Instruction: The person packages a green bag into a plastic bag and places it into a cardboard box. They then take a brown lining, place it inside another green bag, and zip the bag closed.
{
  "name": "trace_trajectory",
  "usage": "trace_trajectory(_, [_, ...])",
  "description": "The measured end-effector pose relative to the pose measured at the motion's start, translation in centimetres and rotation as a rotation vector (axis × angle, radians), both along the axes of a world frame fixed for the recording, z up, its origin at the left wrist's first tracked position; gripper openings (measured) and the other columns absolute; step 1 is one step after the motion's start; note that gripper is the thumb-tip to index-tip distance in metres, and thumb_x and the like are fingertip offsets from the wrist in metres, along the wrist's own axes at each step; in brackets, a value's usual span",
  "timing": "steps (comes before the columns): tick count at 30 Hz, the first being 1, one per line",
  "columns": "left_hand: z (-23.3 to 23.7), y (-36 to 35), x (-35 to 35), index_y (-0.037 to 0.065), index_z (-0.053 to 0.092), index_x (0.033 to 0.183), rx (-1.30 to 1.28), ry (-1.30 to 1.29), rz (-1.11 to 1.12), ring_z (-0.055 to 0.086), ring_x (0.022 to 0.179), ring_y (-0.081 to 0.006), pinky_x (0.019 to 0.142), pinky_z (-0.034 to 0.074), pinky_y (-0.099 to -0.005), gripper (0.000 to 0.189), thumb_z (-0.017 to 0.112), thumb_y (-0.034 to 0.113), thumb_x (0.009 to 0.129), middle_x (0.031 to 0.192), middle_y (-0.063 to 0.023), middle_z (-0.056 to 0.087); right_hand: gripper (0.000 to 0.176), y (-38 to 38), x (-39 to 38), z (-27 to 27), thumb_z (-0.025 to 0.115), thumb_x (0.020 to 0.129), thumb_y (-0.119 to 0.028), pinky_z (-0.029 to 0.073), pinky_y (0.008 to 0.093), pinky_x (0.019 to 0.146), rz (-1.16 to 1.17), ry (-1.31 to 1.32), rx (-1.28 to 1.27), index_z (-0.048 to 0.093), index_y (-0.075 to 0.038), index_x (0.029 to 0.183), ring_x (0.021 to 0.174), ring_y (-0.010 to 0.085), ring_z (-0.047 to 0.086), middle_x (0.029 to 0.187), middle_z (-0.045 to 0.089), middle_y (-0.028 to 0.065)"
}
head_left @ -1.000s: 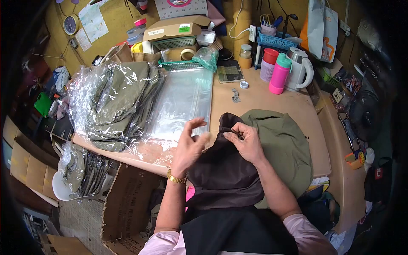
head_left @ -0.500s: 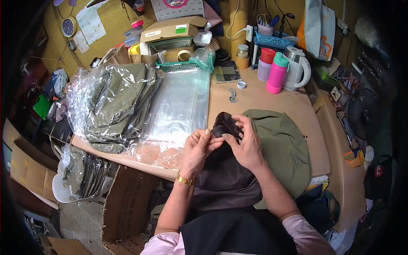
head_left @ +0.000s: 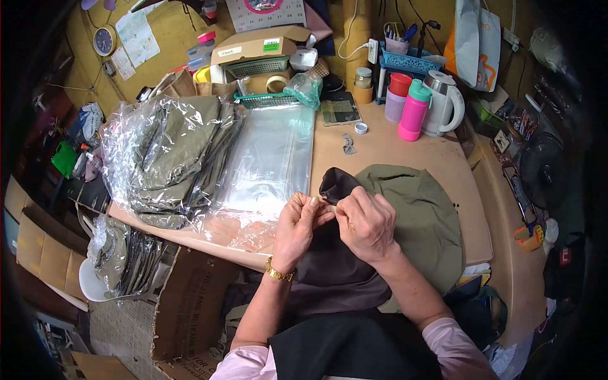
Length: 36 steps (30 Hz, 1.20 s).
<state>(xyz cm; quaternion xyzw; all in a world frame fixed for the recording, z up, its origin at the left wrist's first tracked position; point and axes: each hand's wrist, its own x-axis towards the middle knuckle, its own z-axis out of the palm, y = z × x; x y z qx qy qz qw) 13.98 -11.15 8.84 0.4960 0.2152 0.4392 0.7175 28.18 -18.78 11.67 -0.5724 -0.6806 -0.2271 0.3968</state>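
A dark cloth (head_left: 335,266) hangs from the table's front edge, with its upper end raised in a small fold between my hands. My left hand (head_left: 297,227) pinches the edge of this cloth with thumb and forefinger. Right beside it, my right hand (head_left: 366,221) has its fingers curled closed on the same dark cloth, knuckles up. An olive green cloth (head_left: 421,221) lies on the table behind and to the right of my right hand. The exact spot between the fingertips is too small to make out.
Olive garments in clear plastic (head_left: 174,158) are piled at the left, beside flat clear bags (head_left: 266,158). A pink bottle (head_left: 413,114), a kettle (head_left: 441,104) and a green basket (head_left: 266,100) stand at the back. A cardboard box (head_left: 190,304) is below the front edge.
The fingers of my right hand were spread around the dark cloth and are now curled closed, nearer my left hand. The raised fold has changed shape.
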Motion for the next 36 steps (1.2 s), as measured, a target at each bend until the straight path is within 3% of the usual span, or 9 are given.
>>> trace_trajectory(5, [1.3, -0.6, -0.5, 0.003, 0.048, 0.096, -0.024, -0.024, -0.006, 0.067, 0.093, -0.0184, 0.088, 0.057, -0.0336, 0.02, 0.054, 0.021, 0.103, 0.103, -0.0136, 0.065, 0.012, 1.1, 0.2, 0.6, 0.07, 0.085, -0.005, 0.047, 0.0306, 0.061, 0.211, 0.642, 0.041, 0.062, 0.001, 0.091, 0.066, 0.0173, 0.058, 0.079, 0.057, 0.0036])
trace_trajectory(8, [1.8, -0.6, -1.1, 0.002, 0.051, 0.097, -0.021, -0.031, -0.048, 0.068, 0.095, -0.0217, 0.091, 0.056, -0.0356, 0.022, 0.052, 0.023, 0.104, 0.109, -0.0181, 0.066, 0.021, 2.9, 3.8, -2.5, 0.071, 0.092, -0.019, 0.037, 0.0235, 0.055, 0.555, 1.016, -0.488, 0.06, -0.004, 0.083, 0.061, 0.0045, 0.043, 0.066, 0.047, -0.0076])
trace_trajectory(11, [2.2, 2.1, -3.5, 0.002, 0.059, 0.09, 0.215, 0.088, 0.411, 0.068, 0.084, -0.0189, 0.076, 0.054, -0.0299, 0.041, 0.041, 0.035, 0.107, 0.098, -0.0139, 0.07, 0.028, 3.3, 4.9, -3.9, 0.071, 0.092, -0.018, 0.035, 0.0229, 0.056, 0.393, 1.173, -0.364, 0.058, -0.003, 0.073, 0.062, 0.003, 0.04, 0.066, 0.049, -0.0071])
trace_trajectory(13, [1.5, 5.0, -6.7, 0.005, 0.061, 0.083, 0.233, -0.117, 0.421, 0.053, 0.066, -0.0112, 0.062, 0.043, -0.0258, 0.049, 0.04, 0.043, 0.105, 0.085, -0.0072, 0.065, 0.033, 3.1, 5.0, -4.0, 0.071, 0.093, -0.02, 0.03, 0.023, 0.053, 0.37, 1.15, -0.342, 0.053, -0.006, 0.069, 0.061, 0.0016, 0.038, 0.064, 0.046, -0.0078])
trace_trajectory(17, [0.9, 4.1, -4.7, 0.001, 0.064, 0.115, 0.503, 0.355, 0.36, 0.06, 0.095, -0.0149, 0.081, 0.047, -0.0279, 0.028, 0.05, 0.02, 0.1, 0.109, -0.0091, 0.067, 0.035, 3.4, 4.0, -4.4, 0.069, 0.094, -0.019, 0.028, 0.0225, 0.05, 0.41, 1.144, -0.327, 0.049, -0.008, 0.067, 0.059, 0.0009, 0.036, 0.062, 0.042, -0.0086])
trace_trajectory(20, [0.7, 2.5, -0.8, 0.005, 0.057, 0.134, 0.487, 0.436, 0.131, 0.056, 0.108, -0.0171, 0.089, 0.045, -0.0323, 0.052, 0.071, 0.026, 0.088, 0.125, -0.0076, 0.06, 0.033, 3.3, 2.8, -4.2, 0.069, 0.094, -0.019, 0.029, 0.0217, 0.05, 0.43, 1.096, -0.357, 0.052, -0.007, 0.069, 0.058, 0.0011, 0.038, 0.061, 0.045, -0.0079])
trace_trajectory(25, [-1.2, 3.1, 1.7, -0.002, 0.069, 0.098, 0.254, 0.231, 0.248, 0.06, 0.071, -0.0049, 0.066, 0.047, -0.0202, 0.016, 0.065, 0.014, 0.097, 0.072, 0.0013, 0.066, 0.029, 3.5, 2.7, -5.2, 0.065, 0.097, -0.025, 0.032, 0.0216, 0.05, 0.386, 1.205, -0.209, 0.054, -0.01, 0.074, 0.054, 0.0026, 0.043, 0.064, 0.052, -0.0046])
trace_trajectory(29, [-2.3, 2.1, 0.9, -0.001, 0.068, 0.098, 0.948, 0.457, 0.476, 0.063, 0.064, -0.0224, 0.063, 0.05, -0.0315, 0.03, 0.074, 0.027, 0.088, 0.074, -0.0104, 0.068, 0.024, 4.4, 7.0, -5.1, 0.06, 0.099, -0.026, 0.028, 0.0241, 0.044, 0.107, 1.485, -0.071, 0.058, -0.01, 0.08, 0.048, 0.0036, 0.037, 0.059, 0.046, -0.0059])
trace_trajectory(36, [-3.6, 1.7, 0.2, -0.003, 0.065, 0.092, 0.504, 0.559, 0.19, 0.061, 0.065, -0.0225, 0.067, 0.049, -0.0327, 0.03, 0.076, 0.024, 0.086, 0.077, -0.0137, 0.069, 0.018, 10.5, 10.9, 6.2, 0.061, 0.1, -0.025, 0.026, 0.0229, 0.04, 0.353, 1.29, 0.245, 0.054, -0.012, 0.089, 0.044, 0.0059, 0.043, 0.061, 0.042, -0.0067])
